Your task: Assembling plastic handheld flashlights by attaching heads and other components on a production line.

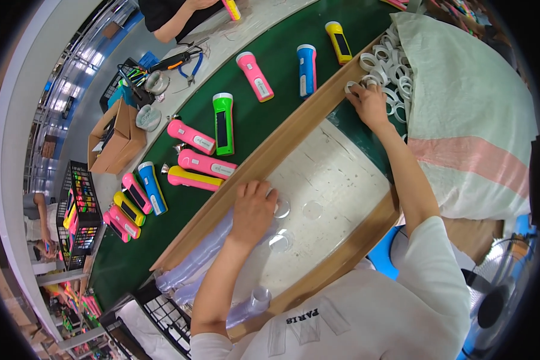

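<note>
My left hand [253,213] is closed, with fingers curled at the edge of a clear round disc [282,207] on the pale board. Beside it, long stacks of clear discs [198,255] lie in rows, and another clear disc [281,241] rests near my wrist. At the upper right my right hand [371,107] reaches into a heap of white plastic rings [396,72]. Its thumb and fingers pinch one white ring [350,87].
Flashlights in pink [255,77], blue [306,71], green [224,123] and yellow [338,43] lie on the green belt [180,231] beyond a cardboard rim [270,147]. A large woven sack [462,108] stands right. A co-worker's arm [175,23] shows across the belt.
</note>
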`<state>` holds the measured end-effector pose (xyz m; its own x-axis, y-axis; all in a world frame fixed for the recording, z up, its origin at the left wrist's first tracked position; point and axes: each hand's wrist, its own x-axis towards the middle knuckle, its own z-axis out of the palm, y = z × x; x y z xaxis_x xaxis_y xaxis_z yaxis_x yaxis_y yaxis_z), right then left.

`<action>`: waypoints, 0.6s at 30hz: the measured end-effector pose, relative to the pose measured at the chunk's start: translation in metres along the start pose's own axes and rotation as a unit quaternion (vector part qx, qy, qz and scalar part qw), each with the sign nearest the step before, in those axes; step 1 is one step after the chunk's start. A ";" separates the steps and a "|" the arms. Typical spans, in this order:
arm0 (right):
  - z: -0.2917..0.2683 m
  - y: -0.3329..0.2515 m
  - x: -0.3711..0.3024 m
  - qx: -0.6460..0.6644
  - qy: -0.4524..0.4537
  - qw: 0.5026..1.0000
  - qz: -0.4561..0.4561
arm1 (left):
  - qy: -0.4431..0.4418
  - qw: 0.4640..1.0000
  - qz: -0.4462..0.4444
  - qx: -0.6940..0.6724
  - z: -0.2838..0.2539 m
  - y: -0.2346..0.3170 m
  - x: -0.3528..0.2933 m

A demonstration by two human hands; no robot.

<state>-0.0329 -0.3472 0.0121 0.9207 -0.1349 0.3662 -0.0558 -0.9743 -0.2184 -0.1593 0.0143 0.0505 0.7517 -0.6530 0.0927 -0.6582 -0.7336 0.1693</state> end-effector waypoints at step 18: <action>-0.078 -0.199 -0.152 0.454 -0.107 0.876 -0.122 | 0.255 0.871 -0.183 -0.379 -0.049 -0.006 0.001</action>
<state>-0.1917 -0.1468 0.0704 0.9192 0.1900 0.3450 0.3936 -0.4116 -0.8220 -0.1522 0.0271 0.0975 0.9535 -0.0912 0.2872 -0.2986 -0.4139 0.8600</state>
